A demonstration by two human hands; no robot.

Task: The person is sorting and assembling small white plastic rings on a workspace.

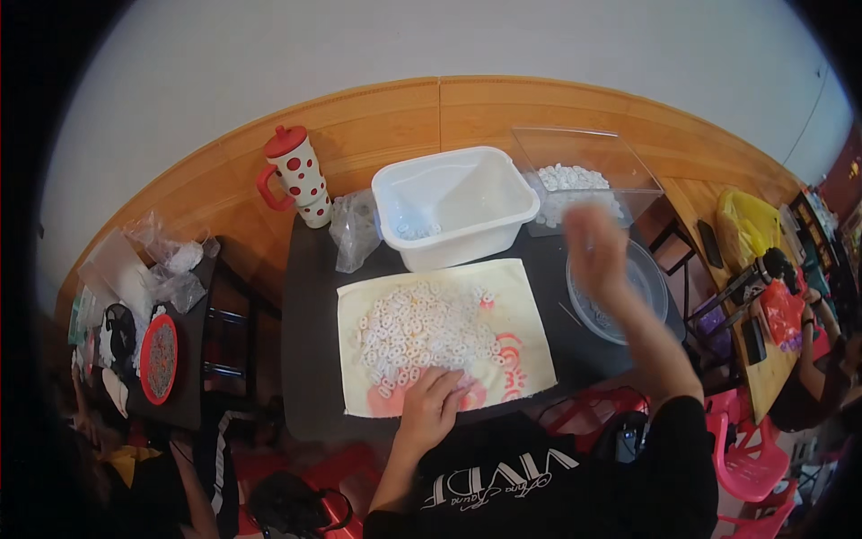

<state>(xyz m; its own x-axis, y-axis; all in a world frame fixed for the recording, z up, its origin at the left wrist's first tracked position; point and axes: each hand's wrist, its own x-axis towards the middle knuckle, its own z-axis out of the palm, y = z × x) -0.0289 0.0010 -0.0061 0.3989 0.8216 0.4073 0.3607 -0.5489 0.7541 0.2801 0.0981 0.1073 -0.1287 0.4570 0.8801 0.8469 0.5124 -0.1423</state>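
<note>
Loose small white ring-shaped pieces [417, 328] lie spread in a heap on a cream towel [530, 296] with red-pink printing. My left hand [434, 409] rests at the near edge of the heap, its fingers stretched over the towel and touching the nearest pieces. Lifted off the table at the right, my right hand [597, 251] is smeared by motion. It hangs between a round clear bowl [660, 292] and a clear plastic box [628, 171] that holds white pieces [573, 178]. Whether its fingers hold anything cannot be made out.
Behind the towel stands a white rectangular tub [453, 247] with a few pieces inside. A crumpled clear bag [355, 229] and a red-dotted tumbler [301, 180] stand left of it. Another table at the left bears a red basket [159, 359]. Other people sit at both sides.
</note>
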